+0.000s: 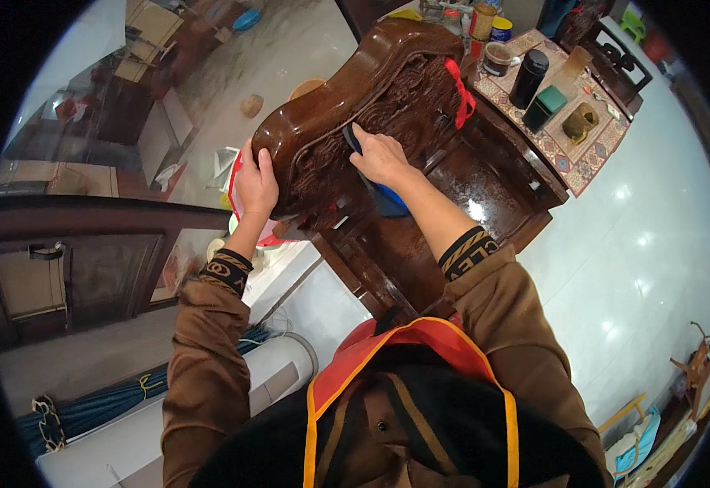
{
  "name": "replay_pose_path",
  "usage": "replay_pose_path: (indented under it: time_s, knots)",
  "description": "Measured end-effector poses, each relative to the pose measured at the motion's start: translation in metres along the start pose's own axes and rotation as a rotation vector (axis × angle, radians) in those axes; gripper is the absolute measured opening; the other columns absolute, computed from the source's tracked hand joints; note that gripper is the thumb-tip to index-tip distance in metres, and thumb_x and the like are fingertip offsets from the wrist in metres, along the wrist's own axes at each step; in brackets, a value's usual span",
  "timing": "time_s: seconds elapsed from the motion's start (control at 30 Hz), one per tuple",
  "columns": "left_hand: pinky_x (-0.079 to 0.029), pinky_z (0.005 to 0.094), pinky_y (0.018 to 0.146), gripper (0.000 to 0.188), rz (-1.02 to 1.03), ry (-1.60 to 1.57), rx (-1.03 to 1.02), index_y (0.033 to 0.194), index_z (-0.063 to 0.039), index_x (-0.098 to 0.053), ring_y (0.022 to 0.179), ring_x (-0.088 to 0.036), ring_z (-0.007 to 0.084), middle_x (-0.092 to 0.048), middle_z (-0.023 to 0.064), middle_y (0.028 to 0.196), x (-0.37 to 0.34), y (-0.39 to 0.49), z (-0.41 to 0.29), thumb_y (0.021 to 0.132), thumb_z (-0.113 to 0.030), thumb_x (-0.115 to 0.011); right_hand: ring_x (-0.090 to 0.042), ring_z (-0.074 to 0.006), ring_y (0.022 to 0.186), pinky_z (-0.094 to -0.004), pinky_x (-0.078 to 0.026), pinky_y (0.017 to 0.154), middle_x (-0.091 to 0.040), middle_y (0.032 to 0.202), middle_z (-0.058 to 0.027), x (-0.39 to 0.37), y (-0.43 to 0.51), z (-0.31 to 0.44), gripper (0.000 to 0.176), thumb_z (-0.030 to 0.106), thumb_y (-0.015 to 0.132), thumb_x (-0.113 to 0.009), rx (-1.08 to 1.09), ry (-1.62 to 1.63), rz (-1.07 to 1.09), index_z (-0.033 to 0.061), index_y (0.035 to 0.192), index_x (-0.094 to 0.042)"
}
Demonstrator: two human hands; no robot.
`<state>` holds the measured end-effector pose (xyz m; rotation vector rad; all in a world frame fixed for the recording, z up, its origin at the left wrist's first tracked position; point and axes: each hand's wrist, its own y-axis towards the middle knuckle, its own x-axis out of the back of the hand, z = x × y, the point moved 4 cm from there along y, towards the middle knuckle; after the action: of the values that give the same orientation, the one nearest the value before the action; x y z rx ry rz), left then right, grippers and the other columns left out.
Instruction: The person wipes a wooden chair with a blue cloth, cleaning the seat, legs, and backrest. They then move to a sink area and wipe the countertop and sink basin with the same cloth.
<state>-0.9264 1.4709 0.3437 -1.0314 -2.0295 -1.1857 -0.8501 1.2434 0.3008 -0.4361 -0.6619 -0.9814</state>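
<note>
In front of me stands a glossy dark-brown wooden chair with a carved backrest (409, 104) and a thick, curved top rail (336, 91). My left hand (255, 186) rests on the left end of that rail, thumb on the front side and fingers around the outer edge. Against the carving, my right hand (382, 155) holds a blue cloth with dark edges (394, 201); its exact shape is partly hidden by the hand and forearm. Below is the shiny chair seat (470, 189). A red ribbon (461, 97) is tied at the backrest's right end.
Right of the chair, a side table with a patterned cover (598, 152) carries a black flask (529, 78), a green box (547, 108) and an amber glass mug (580, 122). Glass panes (257, 73) stand behind. A white cylinder (269, 372) lies at lower left.
</note>
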Motion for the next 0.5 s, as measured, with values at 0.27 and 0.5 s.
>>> replay_pose_path:
  time_s: [0.27, 0.5]
  knots:
    - [-0.047, 0.0448, 0.080, 0.047, -0.019, -0.046, -0.018, 0.131, -0.008, -0.047, 0.093, -0.061, 0.0417, -0.065, 0.0238, 0.101, 0.000, -0.002, 0.008, 0.098, -0.040, -0.040, -0.061, -0.0413, 0.077, -0.0460, -0.048, 0.069, -0.062, 0.079, -0.0228, -0.061, -0.054, -0.018, 0.044, 0.018, 0.076, -0.057, 0.092, 0.390, -0.222, 0.0072, 0.119, -0.058]
    - [-0.048, 0.0438, 0.079, 0.045, -0.030, -0.037, 0.001, 0.129, -0.007, -0.048, 0.092, -0.062, 0.0404, -0.066, 0.0225, 0.100, 0.000, -0.002, 0.000, 0.098, -0.038, -0.041, -0.063, -0.0385, 0.088, -0.0457, -0.050, 0.077, -0.065, 0.094, -0.0218, -0.089, -0.034, 0.007, 0.054, 0.013, 0.079, -0.057, 0.128, 0.151, -0.129, -0.0011, 0.130, -0.049]
